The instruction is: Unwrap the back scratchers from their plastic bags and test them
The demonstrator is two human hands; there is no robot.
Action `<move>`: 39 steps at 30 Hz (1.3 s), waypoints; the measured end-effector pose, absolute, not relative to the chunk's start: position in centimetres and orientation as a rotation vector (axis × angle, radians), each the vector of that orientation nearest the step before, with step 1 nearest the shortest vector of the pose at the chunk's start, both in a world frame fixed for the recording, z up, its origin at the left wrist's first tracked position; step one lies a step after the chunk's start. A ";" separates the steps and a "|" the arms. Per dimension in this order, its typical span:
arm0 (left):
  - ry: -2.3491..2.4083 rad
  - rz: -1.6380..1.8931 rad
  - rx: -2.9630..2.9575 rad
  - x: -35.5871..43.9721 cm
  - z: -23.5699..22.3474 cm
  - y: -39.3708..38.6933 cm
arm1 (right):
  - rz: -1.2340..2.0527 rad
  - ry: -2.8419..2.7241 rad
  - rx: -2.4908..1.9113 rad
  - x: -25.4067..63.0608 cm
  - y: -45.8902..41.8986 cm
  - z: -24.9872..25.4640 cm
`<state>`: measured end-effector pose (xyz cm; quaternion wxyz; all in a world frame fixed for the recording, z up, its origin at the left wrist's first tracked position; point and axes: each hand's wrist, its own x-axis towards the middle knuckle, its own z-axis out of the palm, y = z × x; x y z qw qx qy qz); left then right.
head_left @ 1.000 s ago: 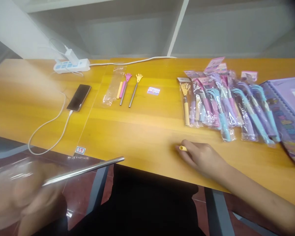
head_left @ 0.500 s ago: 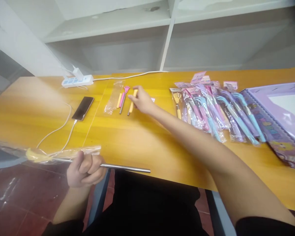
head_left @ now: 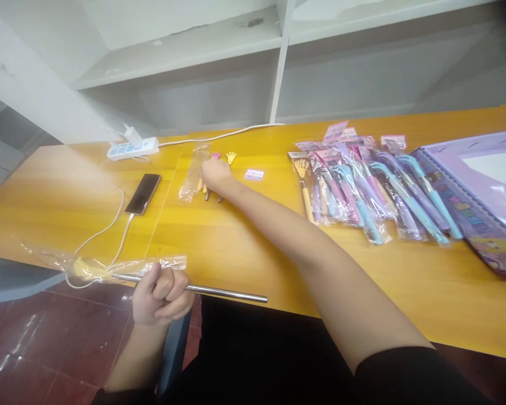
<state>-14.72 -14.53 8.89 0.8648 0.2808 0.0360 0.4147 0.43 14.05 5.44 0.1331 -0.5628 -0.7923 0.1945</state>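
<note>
My left hand [head_left: 164, 295] is closed around the metal rod [head_left: 231, 293] of a back scratcher, held level over the table's front edge. Its yellow claw head [head_left: 90, 270] lies inside a clear plastic bag [head_left: 168, 262]; the bare rod sticks out to the right. At the back of the table, my right hand [head_left: 216, 174] is over several small back scratcher parts, its fingers hidden beneath it. Around it show a pink hand-shaped head [head_left: 215, 155], a yellow hand-shaped head [head_left: 231, 158], the ends of yellow handle pieces and two metal rod tips. A clear bag [head_left: 191, 180] lies just left.
A small printed card [head_left: 254, 174] is right of my right hand. Several bagged back scratchers [head_left: 354, 185] lie in a pile beside a purple box [head_left: 468, 208]. Left are a phone [head_left: 143, 194] on a white cable and a power strip [head_left: 132, 148]. Shelves [head_left: 185, 56] rise behind.
My right hand has shifted left from the right yellow handle to over the other handle pieces, uncovering the yellow hand-shaped head. The left hand, still holding the back scratcher, appears slightly further right.
</note>
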 end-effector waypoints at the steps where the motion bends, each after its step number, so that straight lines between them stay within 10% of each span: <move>1: 0.079 0.866 0.585 -14.7 8.9 -14.5 | 0.548 -2.277 -1.657 0.6 13.8 5.5; 11: 0.469 0.791 0.491 -13.1 10.2 -11.0 | 0.549 -2.076 -1.400 9.3 5.6 8.1; 19: 0.573 0.524 0.695 -7.0 11.9 -4.4 | 1.414 -2.092 -0.885 17.3 -7.1 4.7; 34: 0.719 0.248 1.298 -7.6 8.4 1.0 | 1.307 -1.920 -1.007 19.0 -8.9 2.2; 39: 0.911 0.986 1.134 -9.4 8.8 4.4 | 1.159 -2.065 -0.997 19.7 -9.0 2.5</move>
